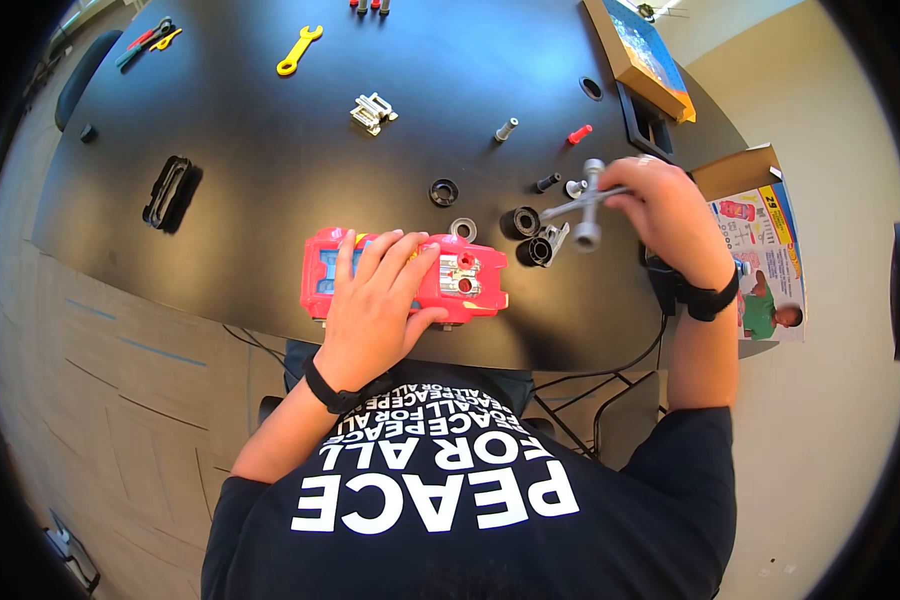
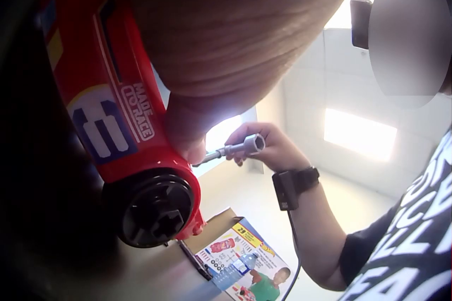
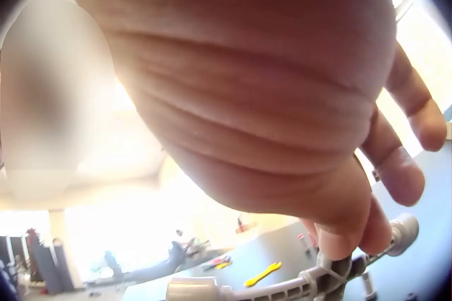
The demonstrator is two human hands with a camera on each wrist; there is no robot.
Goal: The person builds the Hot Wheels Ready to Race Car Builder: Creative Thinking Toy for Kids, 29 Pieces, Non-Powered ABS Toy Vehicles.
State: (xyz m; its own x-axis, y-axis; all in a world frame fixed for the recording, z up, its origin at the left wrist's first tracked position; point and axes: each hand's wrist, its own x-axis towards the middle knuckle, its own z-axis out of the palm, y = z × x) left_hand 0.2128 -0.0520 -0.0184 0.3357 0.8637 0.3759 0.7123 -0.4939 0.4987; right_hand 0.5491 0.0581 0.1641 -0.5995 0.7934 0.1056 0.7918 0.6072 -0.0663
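Observation:
A red toy car [image 1: 485,285] with a silver engine lies near the table's front edge. My left hand [image 1: 375,295] grips it from above, fingers across its top and thumb along the near side. In the left wrist view, a black wheel [image 2: 159,209] shows below the thumb. Over the table to the right, my right hand [image 1: 660,205] pinches a grey toy four-way lug wrench [image 1: 588,205] by one arm. Below and left of the wrench are black wheels [image 1: 520,223], a silver part [image 1: 558,238] and a grey ring [image 1: 463,229].
A black ring [image 1: 444,192], grey bolt [image 1: 507,129], red bolt [image 1: 580,134] and silver engine piece [image 1: 373,113] lie farther back. Beyond are a yellow wrench [image 1: 299,50] and hand tools [image 1: 150,42]. A black part [image 1: 168,192] lies left; an open printed box [image 1: 765,240] stands right.

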